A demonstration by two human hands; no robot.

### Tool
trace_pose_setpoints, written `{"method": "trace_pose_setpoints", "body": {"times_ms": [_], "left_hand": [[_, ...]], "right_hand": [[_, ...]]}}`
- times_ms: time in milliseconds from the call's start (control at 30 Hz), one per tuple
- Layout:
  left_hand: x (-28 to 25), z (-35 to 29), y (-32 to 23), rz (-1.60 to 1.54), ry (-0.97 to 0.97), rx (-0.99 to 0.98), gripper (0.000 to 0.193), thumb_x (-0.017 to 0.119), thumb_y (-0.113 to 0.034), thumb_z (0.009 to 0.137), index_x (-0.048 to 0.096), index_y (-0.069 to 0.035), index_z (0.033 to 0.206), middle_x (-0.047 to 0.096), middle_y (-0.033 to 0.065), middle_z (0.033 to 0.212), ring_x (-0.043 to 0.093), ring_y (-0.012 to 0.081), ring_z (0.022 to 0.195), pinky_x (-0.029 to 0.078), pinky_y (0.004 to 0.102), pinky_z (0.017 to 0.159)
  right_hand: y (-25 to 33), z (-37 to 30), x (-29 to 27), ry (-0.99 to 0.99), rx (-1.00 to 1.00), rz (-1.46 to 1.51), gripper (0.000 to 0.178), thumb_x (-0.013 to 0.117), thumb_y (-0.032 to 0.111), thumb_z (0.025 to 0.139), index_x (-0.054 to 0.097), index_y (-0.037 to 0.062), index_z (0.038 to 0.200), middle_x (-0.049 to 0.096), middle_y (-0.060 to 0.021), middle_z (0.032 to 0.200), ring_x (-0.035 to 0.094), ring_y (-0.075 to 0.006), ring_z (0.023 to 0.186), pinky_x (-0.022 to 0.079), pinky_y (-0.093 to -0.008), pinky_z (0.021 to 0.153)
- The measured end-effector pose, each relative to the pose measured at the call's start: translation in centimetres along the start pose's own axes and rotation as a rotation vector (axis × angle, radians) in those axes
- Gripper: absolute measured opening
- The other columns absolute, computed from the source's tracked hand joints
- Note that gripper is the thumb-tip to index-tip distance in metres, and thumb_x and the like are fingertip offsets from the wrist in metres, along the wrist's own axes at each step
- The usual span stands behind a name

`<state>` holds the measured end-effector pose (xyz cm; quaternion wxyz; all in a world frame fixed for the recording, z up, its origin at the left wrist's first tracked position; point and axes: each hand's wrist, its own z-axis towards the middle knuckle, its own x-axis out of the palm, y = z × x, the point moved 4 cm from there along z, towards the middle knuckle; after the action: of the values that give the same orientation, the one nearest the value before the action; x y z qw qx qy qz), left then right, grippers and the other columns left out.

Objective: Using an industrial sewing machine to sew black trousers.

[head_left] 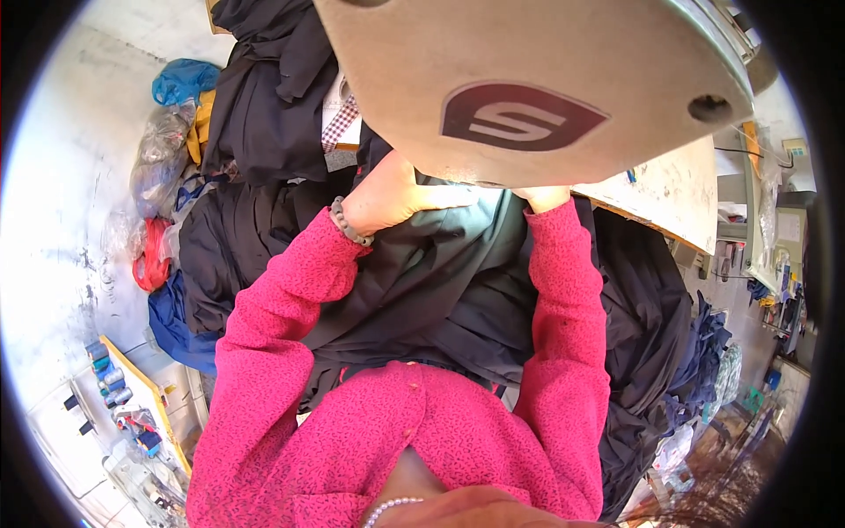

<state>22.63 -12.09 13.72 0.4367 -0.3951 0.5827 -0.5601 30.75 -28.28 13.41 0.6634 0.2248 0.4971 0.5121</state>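
Note:
A beige sewing machine head (546, 70) with a dark red emblem fills the upper middle and hides part of both hands. Below it, black cloth (422, 282) drapes over my lap, lit pale near the machine. My left hand (392, 198) rests on this cloth by the machine's lower left edge. Its thumb stretches out to the right, while the other fingers are largely covered. Only the back part of my right hand (541, 197) shows at the machine's lower edge, over the cloth; its fingers are out of sight.
More black cloth (273, 88) is heaped at the far left, beside a checked strip (341, 123). A worn pale tabletop (669, 194) extends right of the machine. Plastic bags (158, 163) lie along the left wall. Thread spools (110, 378) stand lower left; navy cloth (700, 348) hangs right.

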Motion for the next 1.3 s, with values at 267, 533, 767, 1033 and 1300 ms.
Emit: {"method": "trace_pose_setpoints", "body": {"times_ms": [267,533,767,1033,1300], "left_hand": [[0.2,-0.1,-0.3,0.062,-0.046,0.034,0.039,0.071,-0.009,0.074,0.058,0.000,0.109,0.062,0.0063,0.105,0.057,0.0145,0.096,0.044,0.0287,0.085],[0.2,-0.1,-0.5,0.095,-0.068,0.077,0.041,0.074,-0.012,0.072,0.058,0.001,0.108,0.063,0.0067,0.104,0.057,0.0147,0.095,0.044,0.0288,0.085],[0.7,0.5,-0.8,0.139,-0.064,0.126,0.046,0.076,-0.015,0.070,0.057,0.001,0.109,0.062,0.0079,0.105,0.057,0.0163,0.096,0.044,0.0297,0.085],[0.9,-0.2,-0.1,0.180,-0.100,0.124,0.055,0.076,-0.016,0.069,0.051,0.001,0.115,0.060,0.0102,0.108,0.055,0.0186,0.100,0.042,0.0309,0.088],[6.6,-12.4,0.2,0.355,-0.077,-0.150,0.025,0.066,-0.016,0.076,0.055,-0.005,0.096,0.057,0.0102,0.089,0.060,0.0243,0.082,0.047,0.0325,0.069]], "right_hand": [[-6.0,-0.8,2.1,0.000,-0.040,0.157,0.023,0.060,0.016,0.076,0.056,0.0026,0.095,0.064,-0.0169,0.084,0.062,-0.0353,0.080,0.047,-0.0373,0.067],[0.1,-0.1,0.6,-0.062,0.083,0.141,0.024,0.062,0.014,0.077,0.054,0.0020,0.096,0.064,-0.0128,0.086,0.062,-0.0229,0.080,0.047,-0.0323,0.070],[-3.0,-0.6,0.4,-0.070,0.118,0.198,0.022,0.062,0.003,0.075,0.052,0.0034,0.095,0.062,-0.0049,0.086,0.057,-0.0111,0.080,0.045,-0.0268,0.072],[-3.2,-0.7,0.4,-0.027,-0.125,0.018,0.025,0.063,0.004,0.074,0.052,0.0020,0.096,0.058,-0.0060,0.092,0.055,-0.0129,0.088,0.044,-0.0280,0.080],[-0.5,-7.9,-4.8,0.713,0.584,0.673,0.022,0.057,0.008,0.082,0.049,0.0018,0.102,0.060,-0.0036,0.086,0.055,-0.0078,0.079,0.042,-0.0213,0.072]]}}
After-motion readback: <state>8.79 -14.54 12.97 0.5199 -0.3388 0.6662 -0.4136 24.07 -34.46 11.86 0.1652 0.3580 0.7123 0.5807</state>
